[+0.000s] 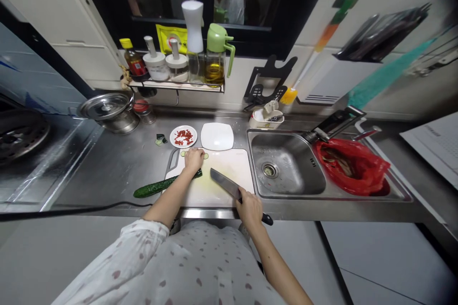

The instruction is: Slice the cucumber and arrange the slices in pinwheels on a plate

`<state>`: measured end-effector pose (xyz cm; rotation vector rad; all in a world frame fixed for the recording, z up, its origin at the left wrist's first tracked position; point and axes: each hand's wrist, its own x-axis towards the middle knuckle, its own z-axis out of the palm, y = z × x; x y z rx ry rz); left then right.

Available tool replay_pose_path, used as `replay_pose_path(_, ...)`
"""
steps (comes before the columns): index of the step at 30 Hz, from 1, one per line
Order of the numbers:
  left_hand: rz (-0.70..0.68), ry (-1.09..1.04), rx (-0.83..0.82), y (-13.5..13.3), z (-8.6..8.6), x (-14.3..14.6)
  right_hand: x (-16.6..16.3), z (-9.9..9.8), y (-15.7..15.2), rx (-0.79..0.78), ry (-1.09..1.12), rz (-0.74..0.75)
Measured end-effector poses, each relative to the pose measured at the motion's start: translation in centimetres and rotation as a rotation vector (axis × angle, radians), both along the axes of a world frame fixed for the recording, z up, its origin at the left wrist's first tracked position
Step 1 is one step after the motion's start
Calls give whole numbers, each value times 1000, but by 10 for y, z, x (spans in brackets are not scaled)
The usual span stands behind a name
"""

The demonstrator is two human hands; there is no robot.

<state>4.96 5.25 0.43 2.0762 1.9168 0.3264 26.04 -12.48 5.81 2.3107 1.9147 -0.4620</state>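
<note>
A kitchen knife (225,184) is in my right hand (250,207), its fingers wrapped round the black handle. The blade lies low over the white cutting board (238,164), pointing to the far left. At the board's far edge, my left hand (194,159) has its fingers closed down over a row of cucumber slices (206,156); slices show on both sides of it. A long dark green cucumber (153,188) lies across the board's left edge under my left forearm, with its other end showing right of the wrist.
Behind the board stand a plate of chopped red pieces (183,137) and a white plate (217,136). Cucumber scraps (161,139) lie to the left. On the right are the sink (286,162) and a red plastic bag (352,167). A lidded pot (109,112) stands back left, beside a bottle rack (179,86).
</note>
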Motion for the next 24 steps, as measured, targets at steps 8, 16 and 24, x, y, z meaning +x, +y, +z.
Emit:
replay_pose_path(8,80,-113,-47,-16,8,-3,1,-2,2,9,6,-3)
replay_pose_path(16,12,-222,-130,-54,25,-44,4,-4,7,30,31,-3)
replay_pose_path(24,-90,-24,-306,-82,38,-110,1,-5,14,19,32,30)
